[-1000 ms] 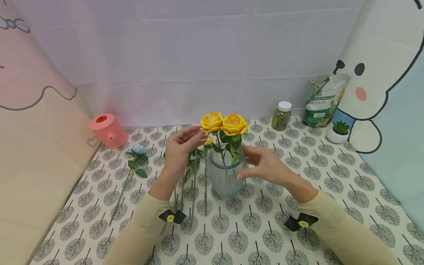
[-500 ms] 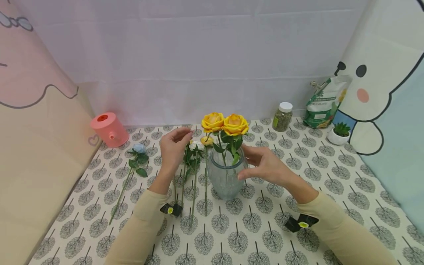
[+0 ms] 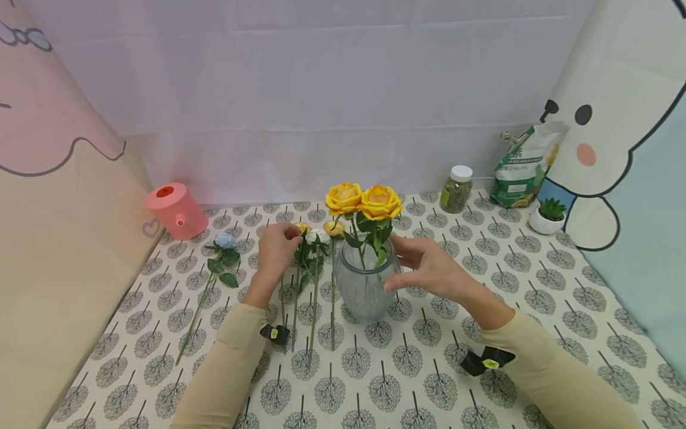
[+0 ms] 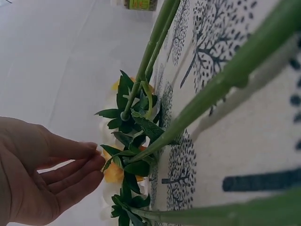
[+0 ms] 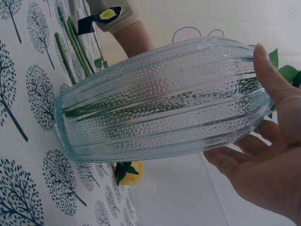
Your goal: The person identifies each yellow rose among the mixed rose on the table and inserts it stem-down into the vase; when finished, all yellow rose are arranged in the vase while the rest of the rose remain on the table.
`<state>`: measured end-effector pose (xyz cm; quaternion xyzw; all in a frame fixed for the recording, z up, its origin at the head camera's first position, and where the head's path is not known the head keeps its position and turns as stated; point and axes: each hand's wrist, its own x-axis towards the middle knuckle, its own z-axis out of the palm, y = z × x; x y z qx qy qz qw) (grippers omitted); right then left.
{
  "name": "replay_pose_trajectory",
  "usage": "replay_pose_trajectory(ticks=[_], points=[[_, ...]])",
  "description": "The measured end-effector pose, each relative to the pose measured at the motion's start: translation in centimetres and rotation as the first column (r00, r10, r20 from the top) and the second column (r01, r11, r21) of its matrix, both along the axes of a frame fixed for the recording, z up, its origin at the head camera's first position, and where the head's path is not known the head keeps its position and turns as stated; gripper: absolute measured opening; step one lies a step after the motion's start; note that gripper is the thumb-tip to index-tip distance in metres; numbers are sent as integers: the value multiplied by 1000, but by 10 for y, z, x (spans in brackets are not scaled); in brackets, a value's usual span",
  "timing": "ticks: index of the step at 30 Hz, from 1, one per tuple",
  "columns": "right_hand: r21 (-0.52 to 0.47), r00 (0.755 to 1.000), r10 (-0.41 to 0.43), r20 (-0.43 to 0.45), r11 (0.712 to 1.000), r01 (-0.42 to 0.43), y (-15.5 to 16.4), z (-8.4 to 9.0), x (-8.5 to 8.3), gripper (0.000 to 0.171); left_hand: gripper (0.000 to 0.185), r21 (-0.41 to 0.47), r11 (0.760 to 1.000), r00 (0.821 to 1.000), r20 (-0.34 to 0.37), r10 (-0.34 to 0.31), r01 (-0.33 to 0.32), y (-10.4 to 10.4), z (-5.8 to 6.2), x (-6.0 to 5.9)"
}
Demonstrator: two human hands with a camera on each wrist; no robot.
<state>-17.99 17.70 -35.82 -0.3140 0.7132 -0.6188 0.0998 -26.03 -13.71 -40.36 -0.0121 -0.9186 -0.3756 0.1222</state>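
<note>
A ribbed clear glass vase [image 3: 366,292] stands upright on the patterned cloth, with two large yellow roses [image 3: 379,202] in it. My right hand [image 3: 429,268] holds the vase near its rim, thumb in front and fingers behind. Left of the vase lies a row of loose long-stemmed flowers: a white flower [image 3: 318,236], a small yellow flower [image 3: 334,228] and another yellow flower [image 4: 114,172]. At that last flower, my left hand [image 3: 276,250] pinches with thumb and fingertips around a leaf and petal edge. Part of this bloom is hidden behind the fingers.
A blue flower [image 3: 224,241] lies apart at the left. Behind it stands a pink watering can [image 3: 179,213]. At the back right are a lidded jar [image 3: 456,190], a clipped green-and-white bag [image 3: 525,167] and a small potted succulent [image 3: 549,214].
My left hand has moved left and down from beside the roses in the vase to a yellow flower lying on the cloth. My right hand has stayed on the vase.
</note>
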Motion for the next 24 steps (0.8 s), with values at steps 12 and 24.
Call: replay_pose_trajectory(ticks=[12,24], points=[[-8,1000,4,5,1000,-4,0,-1,-1,91,11,-68,994,991,109,-74,82,-6,-8,-4],[2,1000,-2,-6,1000,2,0,-1,-1,91,18,-105,987,978,179,-105,125,-6,-10,-5]])
